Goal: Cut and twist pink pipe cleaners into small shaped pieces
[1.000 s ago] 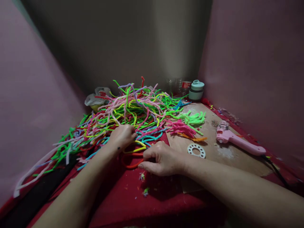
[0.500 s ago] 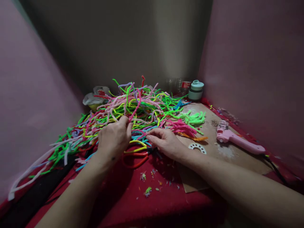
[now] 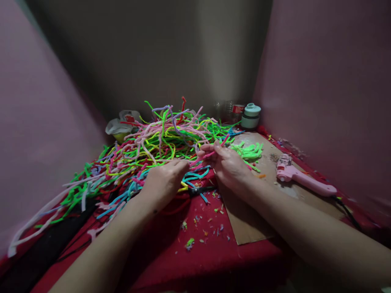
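Note:
A hot-pink pipe cleaner (image 3: 209,155) stretches between my two hands above the table. My left hand (image 3: 167,176) is closed, its fingertips pinching the near end; the exact grip is partly hidden. My right hand (image 3: 228,163) has its thumb pressed against the pipe cleaner, and the tip pokes out beyond the thumb. Beneath my hands lie scissors (image 3: 200,190) with yellow and red handles, partly covered by my left hand. Blue pipe cleaners (image 3: 195,175) rest just behind the scissors. A large tangled pile of pipe cleaners (image 3: 165,138) in many colours rises behind both hands.
A cardboard sheet (image 3: 247,228) carries a pink glue gun (image 3: 305,179) and bright green pipe cleaner pieces (image 3: 250,150). Colourful clippings (image 3: 190,243) dot the red cloth (image 3: 171,260). A teal-lidded container (image 3: 251,116) and a plastic bag (image 3: 117,127) stand at the back.
My left hand has moved right and slightly down, while my right hand has risen to the right. The pink pipe cleaner, formerly upright in my left hand, now runs across to my right fingers.

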Demonstrator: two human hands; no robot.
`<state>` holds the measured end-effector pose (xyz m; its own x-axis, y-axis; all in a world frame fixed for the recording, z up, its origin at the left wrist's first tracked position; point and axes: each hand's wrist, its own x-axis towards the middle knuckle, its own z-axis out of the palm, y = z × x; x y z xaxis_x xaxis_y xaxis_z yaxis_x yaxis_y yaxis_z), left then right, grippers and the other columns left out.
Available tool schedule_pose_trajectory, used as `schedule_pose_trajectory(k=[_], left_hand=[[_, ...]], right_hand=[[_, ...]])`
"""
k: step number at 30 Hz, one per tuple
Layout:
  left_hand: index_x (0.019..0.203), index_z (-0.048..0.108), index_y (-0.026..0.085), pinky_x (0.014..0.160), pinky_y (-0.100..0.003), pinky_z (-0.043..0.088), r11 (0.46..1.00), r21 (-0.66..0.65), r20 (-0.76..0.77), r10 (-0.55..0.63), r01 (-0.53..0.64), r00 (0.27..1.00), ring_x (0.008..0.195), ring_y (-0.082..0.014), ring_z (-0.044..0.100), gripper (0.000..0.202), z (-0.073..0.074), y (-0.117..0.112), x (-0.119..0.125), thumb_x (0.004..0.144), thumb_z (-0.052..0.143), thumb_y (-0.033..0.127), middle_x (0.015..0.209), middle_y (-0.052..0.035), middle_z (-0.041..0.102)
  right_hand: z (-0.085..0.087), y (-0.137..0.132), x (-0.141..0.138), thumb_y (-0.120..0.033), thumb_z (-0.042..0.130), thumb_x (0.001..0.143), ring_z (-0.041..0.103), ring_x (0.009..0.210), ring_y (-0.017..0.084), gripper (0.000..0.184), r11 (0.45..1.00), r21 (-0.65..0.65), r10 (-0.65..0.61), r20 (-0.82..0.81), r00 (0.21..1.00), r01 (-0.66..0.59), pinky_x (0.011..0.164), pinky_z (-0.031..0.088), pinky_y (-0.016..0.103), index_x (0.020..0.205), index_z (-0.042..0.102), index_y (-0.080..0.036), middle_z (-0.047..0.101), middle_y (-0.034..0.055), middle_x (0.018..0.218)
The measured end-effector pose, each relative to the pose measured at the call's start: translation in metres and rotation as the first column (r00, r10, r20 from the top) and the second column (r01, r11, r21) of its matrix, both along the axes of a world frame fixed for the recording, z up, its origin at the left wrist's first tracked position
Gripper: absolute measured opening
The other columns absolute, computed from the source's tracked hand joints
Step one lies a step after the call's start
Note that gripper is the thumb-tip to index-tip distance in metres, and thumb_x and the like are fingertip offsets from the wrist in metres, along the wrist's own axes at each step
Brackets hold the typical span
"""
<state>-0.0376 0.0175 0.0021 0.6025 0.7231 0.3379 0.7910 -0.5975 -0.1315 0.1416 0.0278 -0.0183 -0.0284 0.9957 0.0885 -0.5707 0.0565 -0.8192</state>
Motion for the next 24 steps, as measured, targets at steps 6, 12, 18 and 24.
schedule_pose_trajectory(k=[6,12,18,24], left_hand=[[0.076,0.056,0.019,0.057,-0.022,0.032,0.995,-0.08,0.142,0.064,-0.053,0.988,0.061,-0.0125,0.05,0.026,0.005,0.007,-0.005,0.089,0.038,0.031,0.07,-0.0022,0.059],[0.065,0.052,0.018,0.055,-0.021,0.031,0.984,-0.176,0.31,0.067,-0.012,0.948,0.055,-0.0104,0.043,0.031,0.014,0.006,-0.006,0.086,0.042,0.037,0.059,0.0016,0.05],[0.073,0.058,0.018,0.06,-0.021,0.035,0.985,-0.172,0.405,0.057,0.015,0.913,0.06,-0.0116,0.049,0.027,0.015,0.007,-0.007,0.085,0.044,0.038,0.065,0.0004,0.056],[0.07,0.057,0.018,0.059,-0.022,0.035,0.996,-0.085,0.373,0.056,-0.026,0.926,0.061,-0.0121,0.05,0.026,0.012,0.008,-0.007,0.085,0.045,0.035,0.064,-0.0006,0.055]], right_hand=[[0.015,0.007,0.013,-0.032,0.027,0.095,0.063,0.071,0.013,0.038,0.992,-0.078,0.074,-0.254,0.964,-0.097,0.081,0.049,0.033,0.08,0.059,-0.017,0.065,0.004,0.069],[0.021,0.013,0.025,-0.037,0.038,0.092,0.064,0.071,0.015,0.025,0.998,-0.036,0.037,-0.263,0.964,-0.048,0.079,0.051,0.035,0.087,0.057,-0.021,0.054,-0.0031,0.051],[0.019,0.014,0.024,-0.038,0.041,0.09,0.064,0.079,0.016,0.024,0.997,0.046,0.068,-0.214,0.975,-0.059,0.076,0.051,0.035,0.091,0.059,-0.021,0.065,0.0015,0.069],[0.02,0.001,0.016,-0.025,0.055,0.081,0.061,0.068,0.013,0.013,0.998,0.045,0.056,-0.095,0.994,-0.052,0.072,0.049,0.031,0.084,0.063,-0.017,0.065,0.0016,0.071]])
